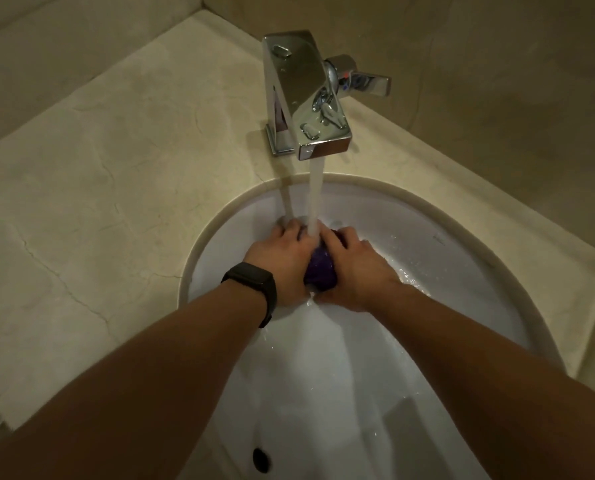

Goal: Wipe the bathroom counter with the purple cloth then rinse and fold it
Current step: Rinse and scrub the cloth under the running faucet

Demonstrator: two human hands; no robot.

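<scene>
The purple cloth is bunched into a wet ball between both hands, over the white sink basin. My left hand, with a black band on the wrist, grips it from the left. My right hand grips it from the right. Most of the cloth is hidden by the fingers. Water streams from the chrome faucet onto the cloth and my fingers and drips off below the hands.
The beige marble counter spreads to the left and behind the basin. The faucet's lever handle points right. A dark overflow hole sits in the basin's near wall. Walls close in at the back and right.
</scene>
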